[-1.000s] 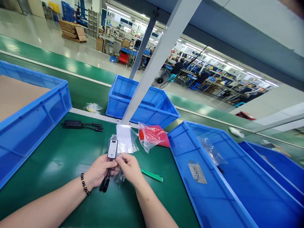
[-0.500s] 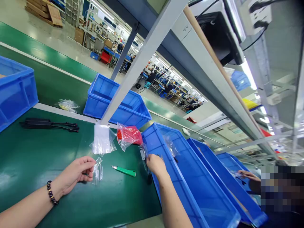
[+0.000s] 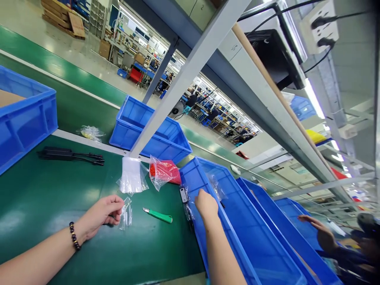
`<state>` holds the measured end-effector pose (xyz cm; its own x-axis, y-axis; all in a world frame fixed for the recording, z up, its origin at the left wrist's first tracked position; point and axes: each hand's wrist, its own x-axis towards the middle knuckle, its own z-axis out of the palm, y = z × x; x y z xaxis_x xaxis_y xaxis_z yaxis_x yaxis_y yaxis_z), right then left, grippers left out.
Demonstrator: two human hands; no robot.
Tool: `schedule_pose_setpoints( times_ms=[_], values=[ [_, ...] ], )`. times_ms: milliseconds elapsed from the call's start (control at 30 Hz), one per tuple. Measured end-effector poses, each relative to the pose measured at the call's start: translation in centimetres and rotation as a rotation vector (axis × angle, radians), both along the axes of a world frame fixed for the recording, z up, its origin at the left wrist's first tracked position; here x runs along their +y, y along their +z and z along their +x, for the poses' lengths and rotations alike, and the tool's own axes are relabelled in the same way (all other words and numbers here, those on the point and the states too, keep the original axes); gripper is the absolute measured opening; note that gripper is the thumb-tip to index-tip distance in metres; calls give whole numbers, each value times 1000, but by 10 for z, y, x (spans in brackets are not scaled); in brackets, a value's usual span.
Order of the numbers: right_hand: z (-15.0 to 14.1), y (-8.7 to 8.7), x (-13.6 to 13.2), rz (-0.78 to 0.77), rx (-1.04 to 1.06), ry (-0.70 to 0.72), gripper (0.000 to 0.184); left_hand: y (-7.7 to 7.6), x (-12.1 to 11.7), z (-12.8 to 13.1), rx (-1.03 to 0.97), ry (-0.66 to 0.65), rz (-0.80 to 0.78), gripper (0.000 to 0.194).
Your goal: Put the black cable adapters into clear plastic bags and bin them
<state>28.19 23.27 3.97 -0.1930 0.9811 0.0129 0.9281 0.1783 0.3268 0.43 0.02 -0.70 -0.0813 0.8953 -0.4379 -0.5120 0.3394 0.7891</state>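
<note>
My left hand [image 3: 108, 211] pinches a small clear plastic bag [image 3: 127, 213] between thumb and fingers, just above the green tabletop [image 3: 97, 253]. My right hand [image 3: 207, 205] is over the near blue bin [image 3: 194, 174], seen from the back, its fingers curled; what they hold, if anything, is hidden. Left of it, along the bin's side, lies a clear-bagged black device with a pale end piece [image 3: 184, 194]. Between my hands rests a green utility knife [image 3: 158, 215], blade end leftward. Beyond it are a stack of clear bags [image 3: 131, 174] and a bag of red pieces [image 3: 164, 173].
Black cabled devices [image 3: 71, 154] lie at the left. Other blue bins stand at the left [image 3: 29, 118], behind the post [image 3: 178, 87] and along the right [image 3: 252, 221]. A small bagged bundle [image 3: 91, 133] sits farther back. A co-worker's hand [image 3: 317, 227] is at the far right.
My right hand has moved right, away from the bagged black device, which now shows more fully. My left hand still pinches the clear bag. The co-worker's hand has lifted, and the view has shifted slightly.
</note>
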Motion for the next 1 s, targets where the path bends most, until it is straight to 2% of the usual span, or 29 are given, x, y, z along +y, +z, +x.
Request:
schedule_pose_setpoints(
  times_ms=[100, 200, 267, 400, 500, 600, 633, 700, 800, 900, 1000],
  values=[
    [-35, 18, -14, 130, 62, 176, 20, -2, -1, 4, -13, 10, 10, 21],
    [-99, 25, -41, 84, 204, 517, 19, -6, -3, 5, -7, -50, 19, 20],
    [-152, 20, -62, -13, 284, 760, 20, -9, -5, 4, -19, -201, 24, 20],
    [-258, -8, -98, -119, 355, 1090, 20, -17, -9, 0, -79, -560, 37, 19],
    [-318, -30, -115, -134, 364, 1135, 16, -21, -11, -3, -98, -680, 42, 16],
    [-349, -44, -125, -133, 375, 1115, 18, -21, -12, -4, -105, -710, 31, 14],
    [-354, -46, -128, -133, 380, 1116, 18, -20, -12, -4, -105, -690, 17, 13],
    [-356, -44, -131, -138, 390, 1133, 20, -20, -10, -2, -94, -560, -15, 10],
    [-340, -29, -129, -167, 399, 1137, 19, -21, -5, 1, -65, -200, -24, 5],
    [-305, -4, -121, -221, 480, 1063, 19, -20, -1, -2, -78, 153, -2, 11],
    [-256, 13, -121, -234, 576, 1010, 20, -13, 1, -12, -197, 464, 64, 27]
  ],
)
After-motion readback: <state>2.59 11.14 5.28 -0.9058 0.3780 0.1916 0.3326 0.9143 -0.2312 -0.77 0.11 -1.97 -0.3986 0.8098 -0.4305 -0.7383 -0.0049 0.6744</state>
